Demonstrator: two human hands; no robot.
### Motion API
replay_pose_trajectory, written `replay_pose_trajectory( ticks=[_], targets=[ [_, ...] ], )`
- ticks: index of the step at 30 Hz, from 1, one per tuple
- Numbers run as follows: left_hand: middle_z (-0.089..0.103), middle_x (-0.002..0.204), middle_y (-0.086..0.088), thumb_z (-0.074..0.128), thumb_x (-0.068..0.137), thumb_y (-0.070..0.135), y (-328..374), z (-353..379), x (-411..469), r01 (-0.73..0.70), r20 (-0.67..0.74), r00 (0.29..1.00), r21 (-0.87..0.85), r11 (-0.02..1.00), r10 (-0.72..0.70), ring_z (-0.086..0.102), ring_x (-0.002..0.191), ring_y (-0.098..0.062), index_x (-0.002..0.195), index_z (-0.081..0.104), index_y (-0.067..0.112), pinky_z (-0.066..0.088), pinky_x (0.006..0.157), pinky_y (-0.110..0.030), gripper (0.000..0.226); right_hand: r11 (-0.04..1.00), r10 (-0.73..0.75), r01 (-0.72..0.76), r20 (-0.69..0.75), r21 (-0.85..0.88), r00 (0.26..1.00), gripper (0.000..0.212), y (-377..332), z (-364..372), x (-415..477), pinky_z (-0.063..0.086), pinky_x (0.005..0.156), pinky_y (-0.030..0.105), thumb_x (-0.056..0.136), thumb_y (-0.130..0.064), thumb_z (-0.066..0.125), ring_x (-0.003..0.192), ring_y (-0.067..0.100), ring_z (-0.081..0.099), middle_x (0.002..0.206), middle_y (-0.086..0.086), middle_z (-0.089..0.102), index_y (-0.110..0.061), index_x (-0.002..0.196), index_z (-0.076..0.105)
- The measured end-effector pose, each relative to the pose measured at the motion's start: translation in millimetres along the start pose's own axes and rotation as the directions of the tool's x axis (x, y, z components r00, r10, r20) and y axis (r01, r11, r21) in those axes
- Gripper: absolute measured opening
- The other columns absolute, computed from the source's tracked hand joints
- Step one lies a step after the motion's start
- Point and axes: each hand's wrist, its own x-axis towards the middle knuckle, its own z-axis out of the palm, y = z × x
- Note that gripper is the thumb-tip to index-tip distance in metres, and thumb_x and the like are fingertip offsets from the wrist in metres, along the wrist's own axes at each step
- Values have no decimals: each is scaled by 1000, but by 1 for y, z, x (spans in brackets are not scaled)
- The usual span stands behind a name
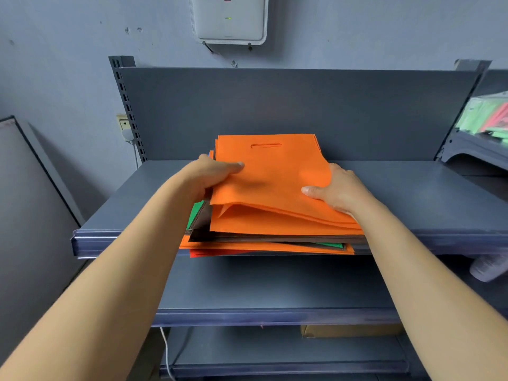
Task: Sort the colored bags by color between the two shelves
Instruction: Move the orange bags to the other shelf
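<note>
A stack of flat fabric bags (pixel 264 240) lies on the upper grey shelf (pixel 428 199), overhanging its front edge. On top are several orange bags (pixel 269 174) with a cut-out handle. Below them show brown, green, orange and red layers. My left hand (pixel 211 174) grips the left edge of the top orange bags, thumb on top. My right hand (pixel 338 191) holds their right edge, lifting the front slightly off the stack.
An empty lower shelf (pixel 275 292) sits beneath, with a third shelf and a cardboard box (pixel 349 329) under it. Green and red bags in plastic (pixel 486 116) lie on a neighbouring shelf at right. A white box hangs on the wall (pixel 229 19).
</note>
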Motion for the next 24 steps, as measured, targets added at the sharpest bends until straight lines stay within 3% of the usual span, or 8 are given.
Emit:
replay_pose_trajectory(
  ticks=[3,6,8,11,14,16,19,24],
  targets=[
    [64,99,-7,71,80,39,-4,0,1,-11,-42,999,42,999,13,64,88,-25,101,59,11,54,81,-35,37,1000,-6,5,22,27,1000,88,3,0,5,44,97,50,60,-71,62,119,30,49,132,5,51,-28,134,41],
    [57,83,-6,64,86,12,-3,4,-7,-163,-23,985,234,959,173,56,80,-23,76,54,13,45,69,-27,15,1000,3,-4,53,19,999,79,1,0,4,42,100,49,71,-62,66,121,30,48,134,6,49,-24,135,40],
    [57,88,-8,58,87,4,-2,7,-7,-262,-12,956,405,876,292,55,87,-25,91,57,4,45,70,-29,5,1000,16,-17,63,16,998,77,-1,-1,3,41,101,46,75,-58,66,122,30,47,136,7,47,-21,137,38],
    [49,86,-5,48,89,1,-3,7,-5,-314,-52,920,497,809,389,52,86,-28,106,35,10,44,71,-35,23,999,6,-8,65,39,998,78,-3,-1,4,39,99,41,81,-52,64,126,29,44,143,8,39,-16,142,31],
    [51,91,-10,44,89,-2,-4,8,-8,-451,-76,821,522,724,566,49,80,-31,119,30,9,39,67,-36,35,997,-5,3,27,71,1000,88,-7,-2,5,36,102,41,83,-53,62,133,29,37,151,10,27,-15,149,18],
    [55,89,-12,45,89,-2,-7,7,-12,-563,-82,730,492,664,679,50,79,-32,126,28,11,38,66,-35,43,985,0,2,-8,173,1000,95,-8,-3,10,36,106,42,82,-54,62,136,29,34,154,9,21,-17,151,8],
    [61,89,-13,45,88,-3,-11,1,-13,-653,-126,679,347,673,724,56,78,-33,128,25,19,46,70,-41,50,907,53,-49,1,419,999,105,-11,-6,19,38,107,47,77,-56,68,137,27,34,156,6,19,-19,151,3],
    [57,79,7,46,89,-3,-13,-19,-15,-669,-291,643,238,704,709,58,76,-31,136,20,20,46,70,-39,58,765,41,-32,1,643,999,91,-23,-9,25,52,91,47,77,-38,76,117,26,56,142,9,45,-14,148,25]
  ],
)
